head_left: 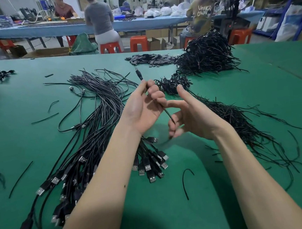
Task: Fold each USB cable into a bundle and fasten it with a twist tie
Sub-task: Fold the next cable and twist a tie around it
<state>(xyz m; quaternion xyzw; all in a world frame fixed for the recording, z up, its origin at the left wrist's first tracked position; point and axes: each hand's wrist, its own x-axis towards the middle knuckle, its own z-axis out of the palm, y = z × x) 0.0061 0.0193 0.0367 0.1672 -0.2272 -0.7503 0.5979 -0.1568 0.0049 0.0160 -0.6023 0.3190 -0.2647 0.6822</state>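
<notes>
My left hand (142, 106) is raised palm-up over the green table (173, 212) and grips a thin black USB cable (167, 113) near its small plug end (139, 75), which sticks up past the fingers. The cable runs down to my right hand (189, 118), whose lower fingers curl round it while thumb and forefinger stand out. A fan of loose USB cables (96, 119) lies at the left, their USB-A plugs (151, 165) toward me. A pile of black twist ties (242, 124) lies at the right. Tied bundles (175, 84) sit just beyond my hands.
A large heap of tied cables (207, 54) and a heap of small black caps (150, 58) sit at the table's far side. Stray twist ties (186, 182) are scattered near me. People sit on red stools (138, 43) at a blue bench behind.
</notes>
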